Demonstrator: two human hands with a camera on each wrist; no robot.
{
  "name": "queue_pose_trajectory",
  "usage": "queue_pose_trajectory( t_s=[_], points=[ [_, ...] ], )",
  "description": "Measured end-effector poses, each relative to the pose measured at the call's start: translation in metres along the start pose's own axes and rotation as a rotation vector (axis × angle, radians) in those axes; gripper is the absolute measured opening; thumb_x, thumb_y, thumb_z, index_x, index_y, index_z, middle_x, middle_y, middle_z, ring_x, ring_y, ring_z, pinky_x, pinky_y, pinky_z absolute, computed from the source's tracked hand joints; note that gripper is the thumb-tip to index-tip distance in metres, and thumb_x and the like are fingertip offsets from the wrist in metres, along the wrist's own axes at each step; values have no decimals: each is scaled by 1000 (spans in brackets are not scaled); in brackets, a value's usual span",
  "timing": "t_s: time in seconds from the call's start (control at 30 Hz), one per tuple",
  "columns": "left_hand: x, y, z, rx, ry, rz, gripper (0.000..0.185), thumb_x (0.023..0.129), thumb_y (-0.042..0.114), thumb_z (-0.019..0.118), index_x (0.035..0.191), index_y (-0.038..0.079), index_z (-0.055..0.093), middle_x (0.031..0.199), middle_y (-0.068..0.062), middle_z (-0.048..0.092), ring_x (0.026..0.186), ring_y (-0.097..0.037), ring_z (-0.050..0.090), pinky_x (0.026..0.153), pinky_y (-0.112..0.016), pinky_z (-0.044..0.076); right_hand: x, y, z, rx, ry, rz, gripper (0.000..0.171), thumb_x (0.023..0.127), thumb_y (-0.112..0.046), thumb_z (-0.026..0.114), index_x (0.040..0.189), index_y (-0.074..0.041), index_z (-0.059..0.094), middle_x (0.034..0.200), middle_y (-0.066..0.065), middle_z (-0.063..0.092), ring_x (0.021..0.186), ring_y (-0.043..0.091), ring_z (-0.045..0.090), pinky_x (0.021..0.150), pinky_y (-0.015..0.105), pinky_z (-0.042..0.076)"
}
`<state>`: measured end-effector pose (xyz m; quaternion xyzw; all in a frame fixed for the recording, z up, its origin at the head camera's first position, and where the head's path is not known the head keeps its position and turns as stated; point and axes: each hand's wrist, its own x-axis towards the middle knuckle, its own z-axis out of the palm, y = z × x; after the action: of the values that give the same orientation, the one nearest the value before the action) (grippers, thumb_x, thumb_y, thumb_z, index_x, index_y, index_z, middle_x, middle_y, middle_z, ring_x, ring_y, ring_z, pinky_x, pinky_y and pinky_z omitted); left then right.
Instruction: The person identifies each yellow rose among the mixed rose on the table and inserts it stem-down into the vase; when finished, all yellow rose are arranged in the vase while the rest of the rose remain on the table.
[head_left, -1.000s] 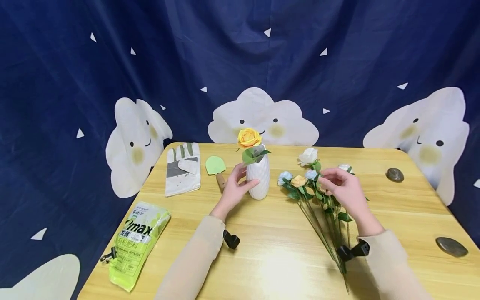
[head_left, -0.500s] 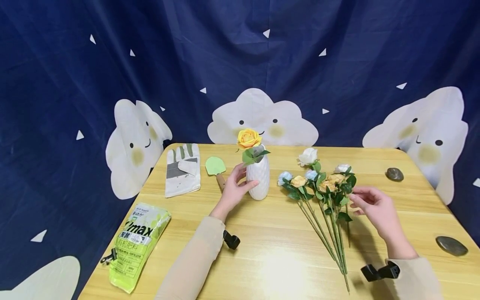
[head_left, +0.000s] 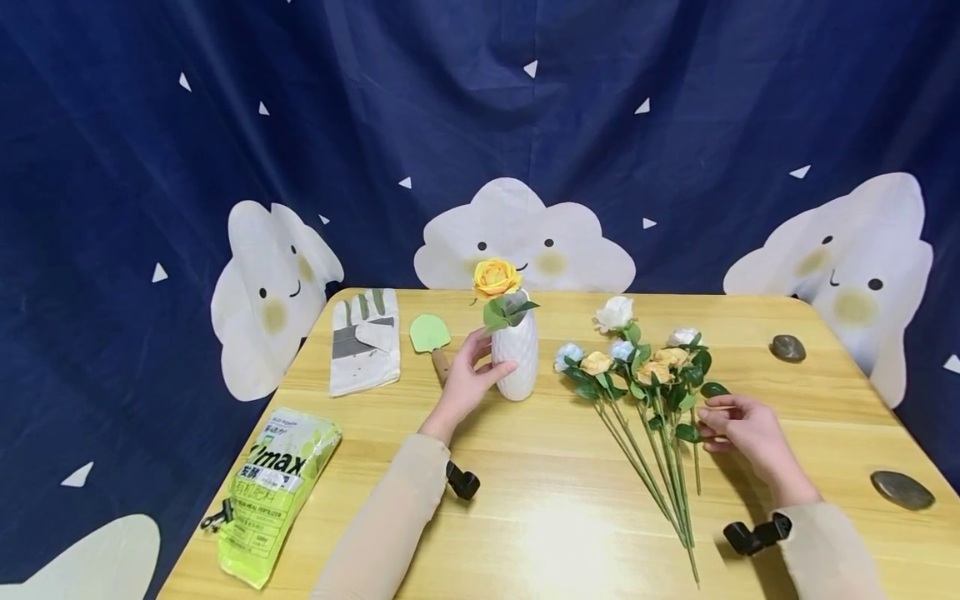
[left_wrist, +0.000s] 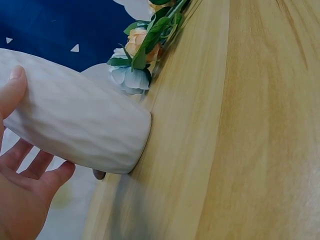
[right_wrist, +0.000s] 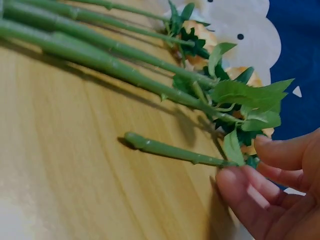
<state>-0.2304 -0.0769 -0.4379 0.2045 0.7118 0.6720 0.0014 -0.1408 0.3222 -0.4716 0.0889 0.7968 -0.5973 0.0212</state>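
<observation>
My left hand grips a white textured vase standing upright on the table. A yellow rose with green leaves rises from its mouth. In the left wrist view, the thumb and fingers wrap the vase from opposite sides. My right hand is at the right edge of a spread of artificial roses, white, blue and peach, lying on the table. In the right wrist view, its thumb and fingertips stand apart right at a short green stem and a leaf.
On the left lie a work glove, a small green trowel and a green fertilizer bag with a black clip. Two dark stones rest on the right. A dark blue curtain hangs behind the wooden table.
My right hand has moved right, off the middle of the roses, then slightly down along their right edge; a dark leaf now shows above it. The left hand stays on the vase.
</observation>
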Motion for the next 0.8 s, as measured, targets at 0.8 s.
queue_pose_trajectory(
  t_s=[0.8],
  points=[
    [-1, -3, 0, 3, 4, 5, 62, 84, 9, 70, 138, 9, 39, 131, -20, 45, 120, -36, 43, 96, -49, 41, 8, 2, 11, -130, -6, 106, 26, 83, 2, 61, 101, 14, 46, 80, 10, 51, 65, 14, 55, 59, 34, 56]
  ],
)
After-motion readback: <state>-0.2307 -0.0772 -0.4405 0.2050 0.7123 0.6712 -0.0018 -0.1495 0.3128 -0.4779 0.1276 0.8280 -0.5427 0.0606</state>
